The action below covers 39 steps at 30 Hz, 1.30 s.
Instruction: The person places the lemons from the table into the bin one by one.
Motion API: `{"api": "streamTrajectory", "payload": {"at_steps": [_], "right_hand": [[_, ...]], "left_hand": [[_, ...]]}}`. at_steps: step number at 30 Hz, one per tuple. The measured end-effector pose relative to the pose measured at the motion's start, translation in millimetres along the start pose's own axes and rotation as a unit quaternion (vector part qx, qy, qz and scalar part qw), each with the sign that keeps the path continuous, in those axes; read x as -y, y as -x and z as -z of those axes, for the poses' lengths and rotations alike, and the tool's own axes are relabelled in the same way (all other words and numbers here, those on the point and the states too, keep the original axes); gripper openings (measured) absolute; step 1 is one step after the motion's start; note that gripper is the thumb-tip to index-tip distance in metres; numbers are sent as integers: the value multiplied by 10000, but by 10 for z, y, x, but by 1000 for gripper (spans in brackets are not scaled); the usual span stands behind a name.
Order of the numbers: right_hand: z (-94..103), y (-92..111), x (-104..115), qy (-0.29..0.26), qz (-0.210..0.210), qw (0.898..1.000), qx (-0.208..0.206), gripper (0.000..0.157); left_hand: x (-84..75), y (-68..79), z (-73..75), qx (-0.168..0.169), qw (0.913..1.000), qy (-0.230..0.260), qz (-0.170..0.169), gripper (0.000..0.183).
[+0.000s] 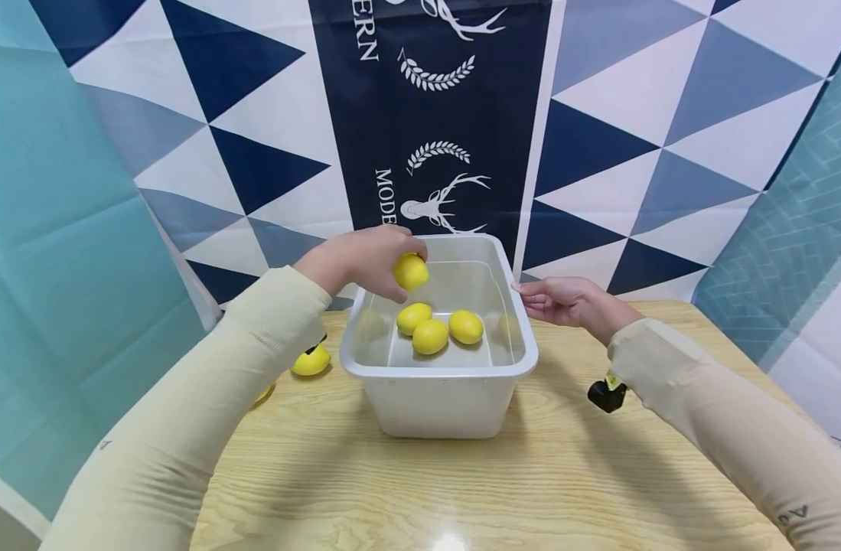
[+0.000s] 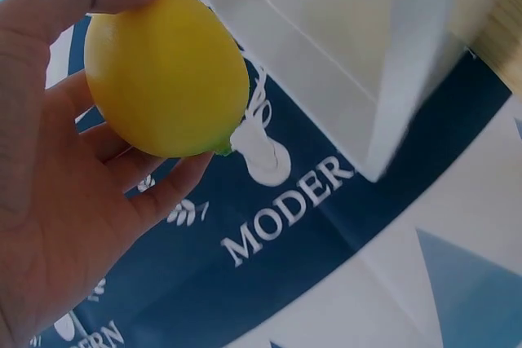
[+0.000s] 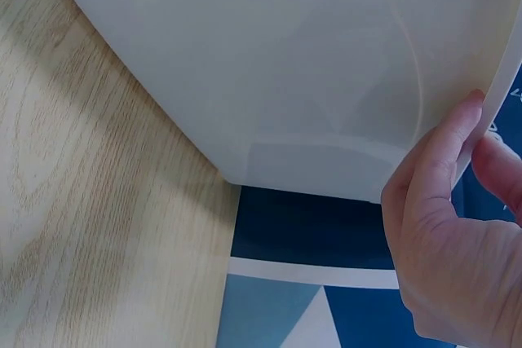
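Observation:
My left hand [image 1: 377, 260] holds a yellow lemon [image 2: 167, 71] between thumb and fingers, over the left side of a white plastic bin [image 1: 438, 373]. The lemon's greenish tip points away from the palm in the left wrist view. Three lemons [image 1: 430, 337] lie together on the bin's floor. At the bin's right side my right hand [image 1: 556, 300] pinches the rim; in the right wrist view the fingers [image 3: 444, 148] lie along the outer wall and the thumb is across the edge.
Left of the bin, a lemon [image 1: 311, 360] sits on the wooden table [image 1: 420, 490], with another yellow piece [image 1: 262, 395] partly hidden by the left sleeve. A patterned cloth [image 1: 430, 115] hangs close behind the bin. A black wrist device [image 1: 607, 395] hangs below the right sleeve.

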State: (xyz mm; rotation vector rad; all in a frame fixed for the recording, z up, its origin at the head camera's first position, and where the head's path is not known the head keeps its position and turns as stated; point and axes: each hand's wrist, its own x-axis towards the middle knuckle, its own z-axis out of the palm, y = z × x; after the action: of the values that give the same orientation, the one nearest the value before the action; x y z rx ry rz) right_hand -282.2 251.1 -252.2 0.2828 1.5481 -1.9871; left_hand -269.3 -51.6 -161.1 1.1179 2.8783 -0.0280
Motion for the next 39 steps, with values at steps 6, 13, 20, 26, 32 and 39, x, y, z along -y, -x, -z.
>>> {"api": "streamTrajectory", "payload": {"at_steps": [6,13,20,26,32,39], "right_hand": [[37,4,-15,-68,7,10000,-48,12],[-4,-5,-2,60,2,9999,-87,23],[19,6,-14,-62,3,10000,-75,22],[9,24,-16,-64,-5,9999,-90,21],[-5,7,-13,39,7,9999,-143,22],[15,16,-4,99,71,9998,-134,22]], "left_hand": [[-103,-171,-41,135,9997,-58,-189,49],[-145,-303,-141,264,9995,52,-153,50],[-201,-406,-231,373,9990,57,-219,52],[-233,-445,-255,433,9989,69,-188,51],[-216,-400,-195,405,9991,38,-155,50],[-62,-178,-86,-131,9999,100,-1,48]]}}
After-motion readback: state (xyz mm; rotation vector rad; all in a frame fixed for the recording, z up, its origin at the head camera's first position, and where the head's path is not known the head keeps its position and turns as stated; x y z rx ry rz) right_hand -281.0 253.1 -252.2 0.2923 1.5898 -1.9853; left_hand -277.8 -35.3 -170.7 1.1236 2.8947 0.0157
